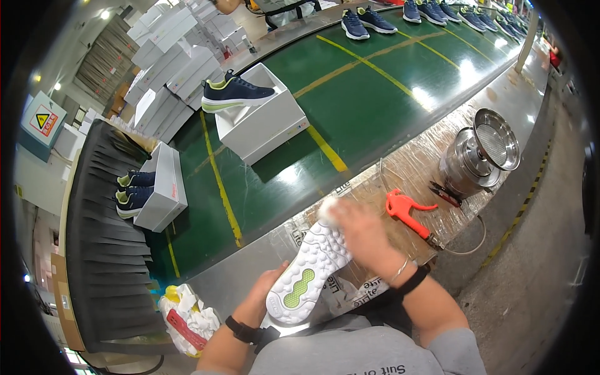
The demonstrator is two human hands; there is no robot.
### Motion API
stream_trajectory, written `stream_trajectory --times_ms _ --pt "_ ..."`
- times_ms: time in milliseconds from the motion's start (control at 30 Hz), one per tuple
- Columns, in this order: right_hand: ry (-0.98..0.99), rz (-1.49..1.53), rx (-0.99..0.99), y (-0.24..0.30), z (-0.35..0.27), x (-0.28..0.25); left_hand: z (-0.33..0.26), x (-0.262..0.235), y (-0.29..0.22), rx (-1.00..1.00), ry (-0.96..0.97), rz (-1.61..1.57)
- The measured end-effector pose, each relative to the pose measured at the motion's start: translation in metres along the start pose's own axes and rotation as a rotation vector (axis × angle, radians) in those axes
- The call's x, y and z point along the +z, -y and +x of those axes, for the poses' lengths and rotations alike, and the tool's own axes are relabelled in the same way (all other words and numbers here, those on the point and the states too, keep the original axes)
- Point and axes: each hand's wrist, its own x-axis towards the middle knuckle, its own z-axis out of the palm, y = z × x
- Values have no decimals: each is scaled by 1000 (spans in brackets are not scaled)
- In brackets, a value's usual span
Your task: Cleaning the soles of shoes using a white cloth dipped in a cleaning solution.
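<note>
A shoe (320, 257) is held with its white, bumpy sole facing up; a green patch marks the end nearer me. My left hand (267, 289) grips it by its left side, most of the fingers hidden behind it. Against the far end of the sole, my right hand (362, 230) presses a white wad (327, 209) that looks like cloth. Some of the right fingers are blurred. Just right of that hand, an orange-red air blow gun (407, 212) lies on the plastic-wrapped bench (400, 170).
A metal dispenser pot (465, 164) stands at the bench's right. On the green conveyor (281, 197), an open white box (265, 128) carries a navy shoe (236, 92); another box (164, 190) with navy shoes sits left. A bag of crumpled white material (187, 317) is near my left arm.
</note>
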Motion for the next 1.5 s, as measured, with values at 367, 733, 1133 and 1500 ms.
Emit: stream_trajectory --times_ms 367,733,1133,1500 --pt "-46 143 -105 10 -33 -4 5 -3 -5 -41 107 -224" --pt "8 361 -182 49 -73 -23 21 -16 -8 -70 371 -502" --pt "87 190 -87 53 10 -22 46 1 -15 -18 330 -382" --pt "504 -63 -791 68 -59 -63 34 -6 -17 46 176 -305"
